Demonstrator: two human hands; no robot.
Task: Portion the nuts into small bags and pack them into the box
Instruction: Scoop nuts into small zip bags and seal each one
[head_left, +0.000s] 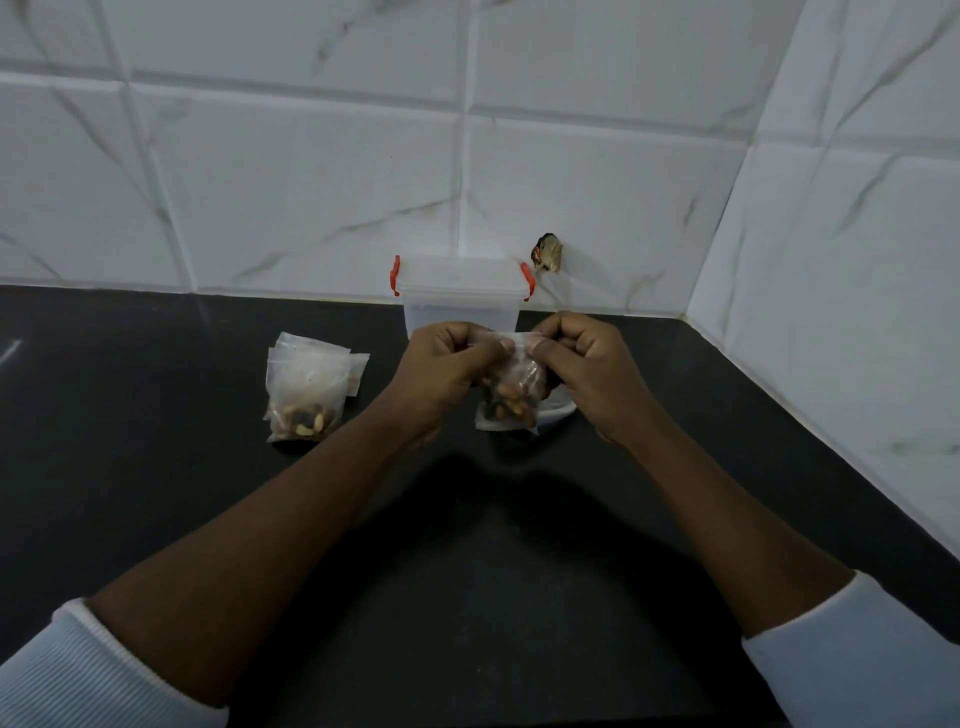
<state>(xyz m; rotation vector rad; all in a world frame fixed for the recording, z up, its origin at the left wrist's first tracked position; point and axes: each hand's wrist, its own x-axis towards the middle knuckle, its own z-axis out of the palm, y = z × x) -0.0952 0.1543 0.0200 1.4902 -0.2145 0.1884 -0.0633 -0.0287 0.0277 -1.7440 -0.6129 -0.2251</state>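
**A:** Surfaces?
**B:** Glossy white marbled tiles (311, 182) behind a matte black countertop (156, 493).
**A:** Containers?
**B:** A translucent rectangular plastic box (460, 301) with red latches stands against the wall, lid on. To its left lies a pile of thin clear bags (306, 389), the top one filled at its bottom.
**A:** Hands?
**B:** The left hand (441, 374) and right hand (587, 374) both pinch the top edge of a small bag (511, 415) in front of the box. Brown nuts (506, 402) sit in its lower half.

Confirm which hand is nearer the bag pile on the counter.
Left. The left hand sits just right of the bag pile; right hand is farther right, beyond the held bag.
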